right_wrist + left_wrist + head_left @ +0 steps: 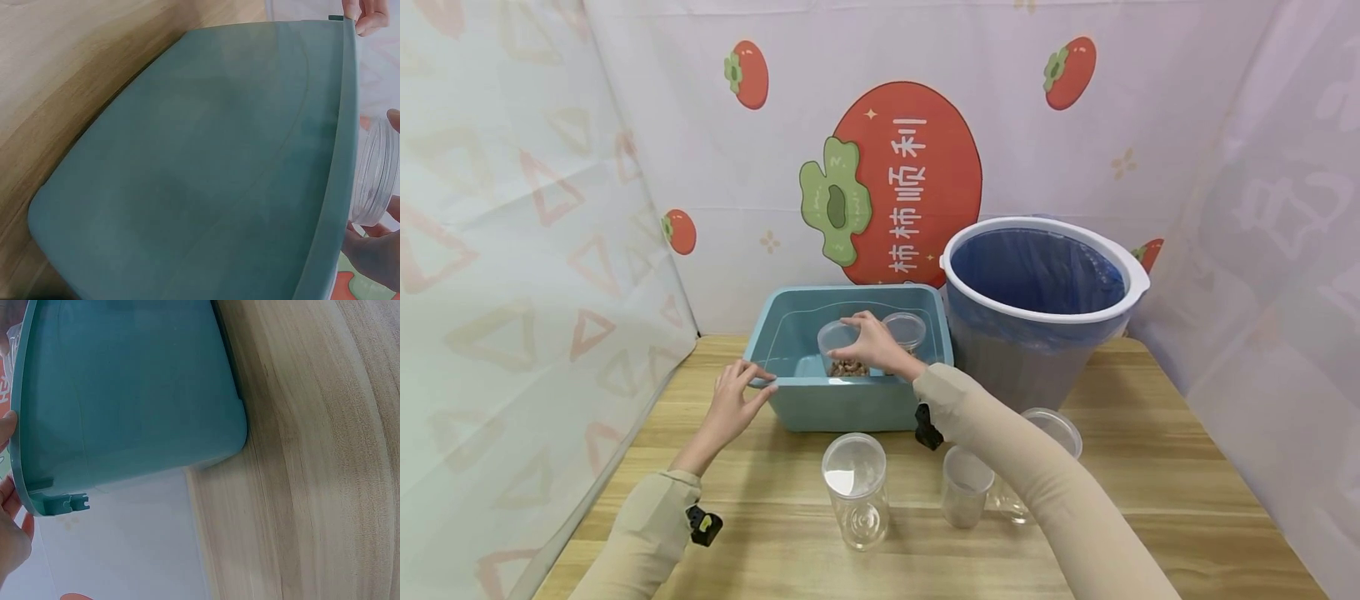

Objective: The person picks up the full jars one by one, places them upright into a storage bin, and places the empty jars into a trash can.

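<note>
Three empty jars [855, 487] are standing nearest. Beyond, the right hand [871, 342] is grasping a jar [841, 348] inside the blue tub [850, 400]; the left hand [733, 404] is gripping its rim.

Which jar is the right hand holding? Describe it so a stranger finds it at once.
Find the teal tub on the wooden table, left of the big bucket. Inside it, the right hand grips a clear jar. Unlike the jars in front of the tub, it has brown bits at its bottom.
</note>
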The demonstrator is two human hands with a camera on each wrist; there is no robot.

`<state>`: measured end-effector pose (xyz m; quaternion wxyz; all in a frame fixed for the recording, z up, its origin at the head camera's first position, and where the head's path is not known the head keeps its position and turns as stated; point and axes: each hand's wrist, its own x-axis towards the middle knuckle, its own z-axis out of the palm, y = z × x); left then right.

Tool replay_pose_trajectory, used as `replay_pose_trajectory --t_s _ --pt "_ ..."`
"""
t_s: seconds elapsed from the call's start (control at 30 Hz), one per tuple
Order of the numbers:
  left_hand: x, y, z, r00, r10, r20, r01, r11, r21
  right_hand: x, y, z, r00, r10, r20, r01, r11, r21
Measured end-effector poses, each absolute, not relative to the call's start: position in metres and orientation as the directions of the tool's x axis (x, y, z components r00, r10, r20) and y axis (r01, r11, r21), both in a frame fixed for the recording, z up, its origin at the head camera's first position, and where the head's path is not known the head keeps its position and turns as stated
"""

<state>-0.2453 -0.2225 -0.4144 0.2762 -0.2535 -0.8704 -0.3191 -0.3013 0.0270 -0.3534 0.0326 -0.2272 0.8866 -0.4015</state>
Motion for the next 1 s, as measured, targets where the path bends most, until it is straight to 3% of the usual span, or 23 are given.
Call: replay_pose_trajectory --t_s 0.67,1.0 --pt "-0.245 -0.221 -0.417 -0.718 0.258 0.646 0.617 0.667 0.418 -0.301 0.026 -0.365 -0.908 -0.411 0.081 -0.339 0.608 -0.718" --pt "-0.245 -0.222 -0.415 -0.715 0.264 0.647 0.618 0.672 0.408 -0.3 0.028 -0.347 -0.872 -0.488 -0.017 -0.364 0.673 -0.643"
